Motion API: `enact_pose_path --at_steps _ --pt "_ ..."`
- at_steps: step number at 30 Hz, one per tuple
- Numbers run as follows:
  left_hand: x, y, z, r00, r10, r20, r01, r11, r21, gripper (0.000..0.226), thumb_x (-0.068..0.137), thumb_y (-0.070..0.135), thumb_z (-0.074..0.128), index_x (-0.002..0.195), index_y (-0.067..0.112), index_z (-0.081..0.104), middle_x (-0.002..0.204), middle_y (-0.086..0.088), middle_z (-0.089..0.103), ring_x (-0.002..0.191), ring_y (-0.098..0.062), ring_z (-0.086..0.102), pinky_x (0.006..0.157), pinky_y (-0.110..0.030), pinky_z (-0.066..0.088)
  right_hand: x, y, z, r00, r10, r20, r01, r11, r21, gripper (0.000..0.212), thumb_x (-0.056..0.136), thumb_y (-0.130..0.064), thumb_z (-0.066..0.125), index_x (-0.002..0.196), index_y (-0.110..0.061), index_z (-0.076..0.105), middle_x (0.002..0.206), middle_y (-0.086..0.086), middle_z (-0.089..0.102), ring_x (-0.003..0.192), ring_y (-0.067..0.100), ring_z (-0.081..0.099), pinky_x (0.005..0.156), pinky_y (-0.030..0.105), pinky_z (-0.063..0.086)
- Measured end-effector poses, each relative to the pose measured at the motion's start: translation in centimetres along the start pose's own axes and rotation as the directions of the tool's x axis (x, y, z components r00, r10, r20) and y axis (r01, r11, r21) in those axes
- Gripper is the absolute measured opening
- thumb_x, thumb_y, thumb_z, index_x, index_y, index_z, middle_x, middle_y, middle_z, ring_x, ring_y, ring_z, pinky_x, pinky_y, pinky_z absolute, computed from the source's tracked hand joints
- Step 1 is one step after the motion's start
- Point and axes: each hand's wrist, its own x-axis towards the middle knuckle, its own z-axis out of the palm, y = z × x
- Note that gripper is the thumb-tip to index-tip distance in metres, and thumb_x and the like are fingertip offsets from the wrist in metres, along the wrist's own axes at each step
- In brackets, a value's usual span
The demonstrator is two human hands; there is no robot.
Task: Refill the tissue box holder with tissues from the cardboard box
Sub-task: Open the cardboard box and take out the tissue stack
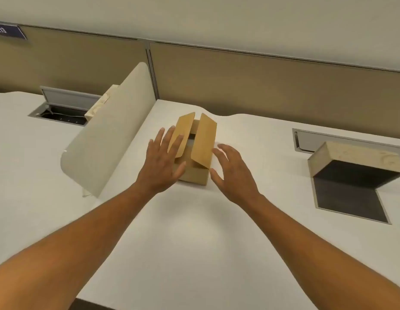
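A brown cardboard box (195, 171) stands on the white desk (194, 231) in the middle of the view, its two long top flaps raised and partly apart. A dark gap shows between the flaps; the contents are hidden. My left hand (163, 162) lies against the box's left side with fingers spread, partly behind the left flap. My right hand (233, 171) hovers just right of the box, fingers apart and curled. A light wooden tissue box holder (360, 157) rests on its side at the right, its dark hollow inside facing me.
A curved beige divider panel (111, 139) separates this desk from the left one. A second wooden box (98, 106) sits behind it. Cable hatches (62, 108) are set into the desks. Tan partition walls (261, 86) run along the back.
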Motion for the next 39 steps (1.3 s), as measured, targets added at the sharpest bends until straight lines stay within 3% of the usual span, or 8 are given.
enact_pose_path --at_steps 6,11,19,24,29,31,34,39 --pt "0.9 -2.1 1.0 0.99 0.129 -0.062 -0.134 0.987 -0.087 0.05 0.101 0.017 0.072 0.148 0.001 0.061 0.157 -0.026 0.055 0.139 -0.046 0.06 0.105 -0.058 0.058 3.8 -3.3 3.3 0.986 -0.142 0.089 0.139 0.989 0.041 0.054 0.09 -0.005 0.074 0.142 -0.009 0.058 0.152 0.016 0.052 0.143 0.034 0.047 0.119 0.043 0.042" --pt "1.2 -4.6 0.7 0.932 0.332 -0.144 -0.341 0.939 -0.042 0.042 0.099 -0.004 0.063 0.14 0.004 0.068 0.157 -0.015 0.061 0.14 -0.045 0.06 0.107 -0.055 0.057 4.3 -2.2 3.4 0.988 -0.15 -0.037 0.15 0.989 -0.016 0.036 0.088 0.002 0.073 0.123 -0.006 0.071 0.136 0.017 0.064 0.128 0.034 0.058 0.105 0.043 0.051" --pt "-0.6 -9.2 1.6 0.98 -0.011 -0.198 -0.007 0.996 -0.09 0.035 0.106 0.02 0.05 0.125 0.005 0.076 0.133 -0.011 0.076 0.138 -0.037 0.056 0.109 -0.05 0.047 0.6 0.3 3.6 0.908 0.322 -0.269 -0.301 0.946 0.119 0.026 0.091 -0.009 0.074 0.117 -0.012 0.072 0.138 0.008 0.055 0.125 0.025 0.055 0.095 0.031 0.053" --pt "-1.4 -9.7 2.7 0.997 -0.073 -0.038 0.063 0.971 -0.232 0.041 0.111 0.03 0.047 0.133 0.006 0.072 0.139 -0.011 0.069 0.134 -0.032 0.06 0.114 -0.046 0.05 0.1 -0.2 4.1 0.828 0.512 -0.229 -0.529 0.848 -0.015 0.018 0.091 -0.019 0.074 0.109 -0.016 0.076 0.12 0.007 0.064 0.122 0.032 0.055 0.112 0.055 0.038" --pt "-1.0 -9.8 2.3 0.998 -0.032 0.048 0.043 0.963 -0.267 0.043 0.114 0.03 0.043 0.145 0.01 0.065 0.15 -0.008 0.063 0.141 -0.023 0.055 0.119 -0.037 0.044 3.6 -1.4 2.8 0.91 0.413 -0.013 -0.39 0.848 -0.357 0.043 0.086 -0.015 0.067 0.129 -0.012 0.065 0.125 0.011 0.063 0.119 0.034 0.052 0.097 0.045 0.04" --pt "-0.6 -9.8 2.0 0.997 -0.008 0.082 0.03 0.963 -0.268 0.042 0.115 0.028 0.041 0.146 0.01 0.064 0.151 -0.008 0.062 0.142 -0.022 0.053 0.124 -0.035 0.037 5.7 -2.3 2.4 0.934 0.331 0.132 -0.261 0.888 -0.379 0.058 0.089 -0.017 0.062 0.146 -0.012 0.053 0.139 0.008 0.058 0.123 0.032 0.051 0.101 0.042 0.038" --pt "-0.1 -9.7 1.3 0.99 0.014 0.142 0.025 0.965 -0.262 0.043 0.115 0.025 0.04 0.147 0.009 0.063 0.153 -0.01 0.061 0.144 -0.027 0.054 0.128 -0.039 0.033 7.4 -3.3 2.3 0.911 0.304 0.279 -0.196 0.914 -0.356 0.047 0.096 -0.026 0.053 0.141 -0.014 0.057 0.136 0.005 0.062 0.124 0.028 0.052 0.106 0.041 0.039" --pt "1.8 -9.3 -0.1 0.977 -0.054 0.207 0.103 0.966 -0.235 0.035 0.115 0.024 0.045 0.13 0.008 0.073 0.135 -0.009 0.072 0.126 -0.03 0.065 0.106 -0.04 0.052 6.2 -4.8 1.1 0.955 0.293 0.035 -0.292 0.956 -0.038 0.02 0.093 -0.016 0.053 0.106 -0.013 0.069 0.097 0.004 0.07 0.087 0.026 0.062 0.086 0.043 0.05"
